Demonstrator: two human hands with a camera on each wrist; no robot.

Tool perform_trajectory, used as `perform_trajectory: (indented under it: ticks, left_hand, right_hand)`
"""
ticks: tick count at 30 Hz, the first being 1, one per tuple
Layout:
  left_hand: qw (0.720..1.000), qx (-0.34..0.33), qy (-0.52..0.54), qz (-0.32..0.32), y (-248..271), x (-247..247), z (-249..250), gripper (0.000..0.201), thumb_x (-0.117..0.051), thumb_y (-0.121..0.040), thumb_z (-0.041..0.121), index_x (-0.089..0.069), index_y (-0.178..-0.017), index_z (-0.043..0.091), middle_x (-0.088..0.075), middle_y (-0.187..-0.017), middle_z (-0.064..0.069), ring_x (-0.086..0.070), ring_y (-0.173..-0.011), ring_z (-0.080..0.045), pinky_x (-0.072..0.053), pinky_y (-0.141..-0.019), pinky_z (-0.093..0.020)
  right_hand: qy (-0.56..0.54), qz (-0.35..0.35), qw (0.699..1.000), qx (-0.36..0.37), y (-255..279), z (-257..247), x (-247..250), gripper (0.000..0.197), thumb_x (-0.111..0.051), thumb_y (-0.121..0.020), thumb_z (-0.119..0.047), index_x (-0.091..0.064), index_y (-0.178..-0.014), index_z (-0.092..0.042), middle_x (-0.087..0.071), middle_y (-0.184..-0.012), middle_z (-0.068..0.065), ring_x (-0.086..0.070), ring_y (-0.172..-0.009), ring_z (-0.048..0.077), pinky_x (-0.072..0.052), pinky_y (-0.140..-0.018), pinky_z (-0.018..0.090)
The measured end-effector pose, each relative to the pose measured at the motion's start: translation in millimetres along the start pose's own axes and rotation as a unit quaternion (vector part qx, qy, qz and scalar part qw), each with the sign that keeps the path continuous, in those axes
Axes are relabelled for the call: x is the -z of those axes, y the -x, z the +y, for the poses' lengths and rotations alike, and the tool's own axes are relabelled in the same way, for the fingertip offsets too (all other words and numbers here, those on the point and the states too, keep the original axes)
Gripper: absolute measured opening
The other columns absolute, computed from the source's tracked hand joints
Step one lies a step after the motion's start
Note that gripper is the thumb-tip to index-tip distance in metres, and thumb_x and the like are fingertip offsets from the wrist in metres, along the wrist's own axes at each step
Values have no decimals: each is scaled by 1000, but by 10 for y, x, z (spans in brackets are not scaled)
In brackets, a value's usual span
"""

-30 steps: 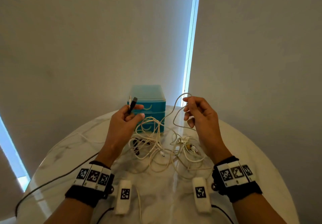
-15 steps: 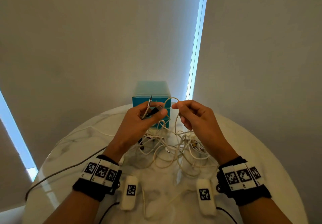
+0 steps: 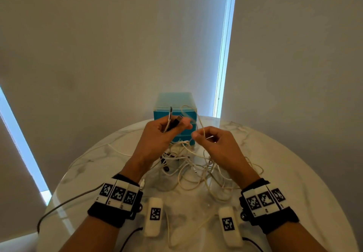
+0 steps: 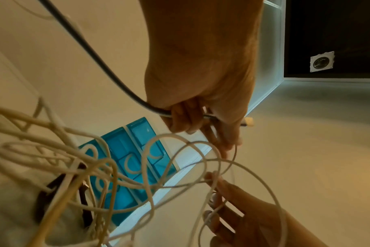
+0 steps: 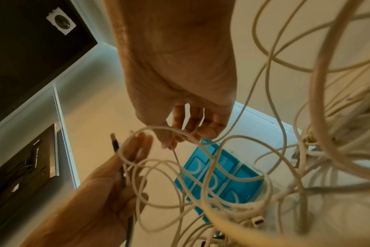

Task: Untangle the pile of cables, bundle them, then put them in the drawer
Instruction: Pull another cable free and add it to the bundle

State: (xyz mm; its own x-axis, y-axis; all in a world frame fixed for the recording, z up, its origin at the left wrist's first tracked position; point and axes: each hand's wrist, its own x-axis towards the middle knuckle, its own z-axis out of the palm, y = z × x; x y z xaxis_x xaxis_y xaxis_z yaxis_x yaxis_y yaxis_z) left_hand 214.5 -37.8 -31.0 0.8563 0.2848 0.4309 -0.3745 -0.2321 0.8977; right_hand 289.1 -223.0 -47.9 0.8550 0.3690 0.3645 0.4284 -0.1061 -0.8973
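Note:
A tangle of white cables lies on the round marble table, in front of a small blue drawer unit. My left hand is raised over the pile and grips the plug end of a black cable together with a white cable end. My right hand, close beside it, pinches a thin white cable loop that arches up between both hands. In the left wrist view the left hand holds the black cable. In the right wrist view the right hand pinches a white strand.
The black cable trails off the table's left edge. Two white tagged blocks lie near the front edge between my wrists. Grey blinds hang close behind the table, with a bright window gap.
Both hands have come closer together in front of the drawer unit. The right hand has dropped a little, and the white loop now arches over from the left hand.

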Motion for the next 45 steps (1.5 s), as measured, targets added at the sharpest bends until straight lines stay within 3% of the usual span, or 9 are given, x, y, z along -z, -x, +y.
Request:
perform_trajectory:
  ticks: [5,10,15,20,24,30,35,41,45]
  left_hand:
    - [990,96,-96,-43,-15,106,-234,15,-84,-91,33,-86,-105,27,-83,-97,9,-75,-92,0,-54,-80,-17]
    - [990,101,-85,-51,-14,126,-200,18,-82,-93,30,-85,-111,30,-82,-103,13,-74,-96,3,-52,-80,-13]
    - [995,74,-73,-7,-5,39,-122,32,-73,-94,59,-85,-107,33,-81,-102,15,-72,-97,4,-51,-84,-24]
    - [994,75,-80,9,-19,55,-184,24,-84,-88,50,-86,-104,32,-82,-98,12,-75,-94,-2,-55,-86,-25]
    - [997,64,0,45,-49,69,-218,27,-81,-93,42,-84,-108,21,-83,-98,4,-77,-89,-6,-58,-76,-22]
    - [988,44,83,126,-80,125,-147,25,-80,-94,27,-79,-109,7,-77,-86,3,-55,-47,5,-42,-50,-4]
    - [991,40,72,107,-33,74,-60,24,-82,-93,24,-81,-108,5,-82,-96,-6,-61,-51,5,-42,-49,-5]
    - [996,43,31,71,-36,113,-62,23,-80,-95,30,-82,-112,15,-83,-106,5,-76,-101,-2,-55,-75,-10]
    - [988,113,-99,-20,-18,218,-111,31,-80,-91,53,-84,-111,29,-81,-100,16,-72,-90,10,-51,-75,-16]
  right_hand:
    - [-154,141,977,33,-66,-90,138,17,-67,-106,-25,-73,-113,-12,-82,-98,0,-77,-95,13,-59,-71,24]
    - [-207,142,966,62,-63,-140,121,21,-58,-111,-22,-69,-124,-9,-82,-110,2,-78,-107,15,-63,-80,26]
    - [-205,45,976,55,-45,-165,134,23,-53,-113,-20,-66,-128,-8,-81,-116,6,-76,-115,21,-63,-93,43]
    - [-286,60,954,63,-46,-192,167,29,-48,-114,-22,-60,-136,-7,-78,-126,5,-73,-121,21,-61,-94,34]
    - [-270,-25,962,-27,12,-149,-23,39,-61,-108,-26,-46,-142,-13,-80,-120,7,-76,-114,22,-59,-101,46]
    - [-75,-167,976,-120,109,-3,-245,36,-73,-102,-35,-59,-128,-15,-83,-102,2,-80,-96,18,-62,-86,37]
    - [-68,-118,990,-39,120,-12,-278,28,-80,-94,-42,-78,-119,-29,-83,-99,-2,-79,-95,13,-63,-88,30]
    - [-86,0,996,14,106,-30,-278,16,-71,-103,-35,-79,-104,-22,-80,-90,1,-72,-72,11,-55,-65,19]
    - [-187,98,977,25,3,-42,-32,23,-57,-111,-29,-76,-110,-15,-79,-95,8,-64,-67,16,-44,-52,20]
